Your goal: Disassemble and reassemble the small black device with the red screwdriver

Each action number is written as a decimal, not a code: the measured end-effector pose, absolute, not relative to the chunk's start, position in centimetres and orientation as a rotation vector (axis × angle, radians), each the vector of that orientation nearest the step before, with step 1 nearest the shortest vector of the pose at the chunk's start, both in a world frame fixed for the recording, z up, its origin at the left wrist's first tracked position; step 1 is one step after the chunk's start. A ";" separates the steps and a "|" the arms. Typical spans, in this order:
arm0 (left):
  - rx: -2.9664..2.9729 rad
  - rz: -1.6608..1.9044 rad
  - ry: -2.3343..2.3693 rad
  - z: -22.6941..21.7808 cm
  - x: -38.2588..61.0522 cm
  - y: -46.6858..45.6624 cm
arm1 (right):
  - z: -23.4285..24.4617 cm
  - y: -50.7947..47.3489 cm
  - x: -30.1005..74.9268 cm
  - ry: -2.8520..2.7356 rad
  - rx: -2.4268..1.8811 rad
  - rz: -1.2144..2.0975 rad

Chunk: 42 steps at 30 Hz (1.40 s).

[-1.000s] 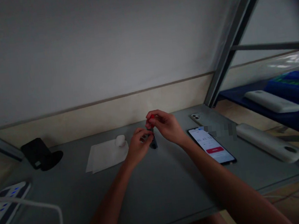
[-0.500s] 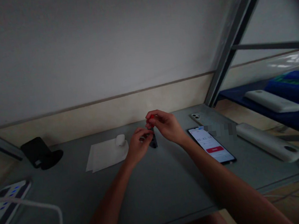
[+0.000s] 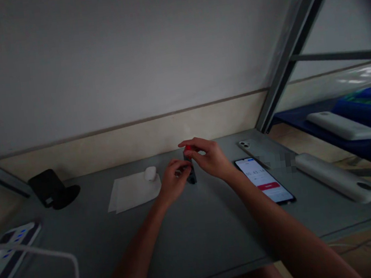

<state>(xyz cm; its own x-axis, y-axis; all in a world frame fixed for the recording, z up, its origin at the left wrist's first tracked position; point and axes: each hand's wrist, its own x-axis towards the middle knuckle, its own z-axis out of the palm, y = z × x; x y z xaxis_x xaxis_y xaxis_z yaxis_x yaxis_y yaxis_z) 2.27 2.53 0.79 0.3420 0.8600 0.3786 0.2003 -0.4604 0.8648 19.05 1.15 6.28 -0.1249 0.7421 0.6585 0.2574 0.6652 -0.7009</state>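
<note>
Above the desk, my right hand (image 3: 209,155) closes thumb and fingers around a small red piece (image 3: 188,147), whose exact kind I cannot make out. Directly below it is a narrow dark object (image 3: 192,177) with round spots on its face, resting on the desk. The fingertips of my left hand (image 3: 174,179) are pinched together against the side of this dark object. Its middle is partly covered by my fingers. Whether the red piece touches the top of the dark object is hard to tell.
Left of my hands, white sheets (image 3: 128,193) lie under a white earbud case (image 3: 150,173). A black stand (image 3: 53,188) and a power strip (image 3: 13,252) with a cable are farther left. A lit phone (image 3: 264,179), another phone (image 3: 244,144) and a long grey device (image 3: 337,178) lie right.
The red piece in my right hand sits slightly lower, and my right forefinger is stretched out more above it. My left hand keeps its place by the dark object. The view has shifted slightly.
</note>
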 end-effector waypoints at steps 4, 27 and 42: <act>1.836 1.151 0.922 0.0 2.4 2.7 | 6.9 0.6 19.2 -1.712 -0.836 0.478; 1.658 1.144 0.961 -1.2 3.0 3.0 | 6.3 1.3 19.2 -1.548 -0.785 0.789; 1.680 1.179 0.950 -1.4 3.1 2.9 | 6.7 0.6 19.4 -1.657 -0.847 0.431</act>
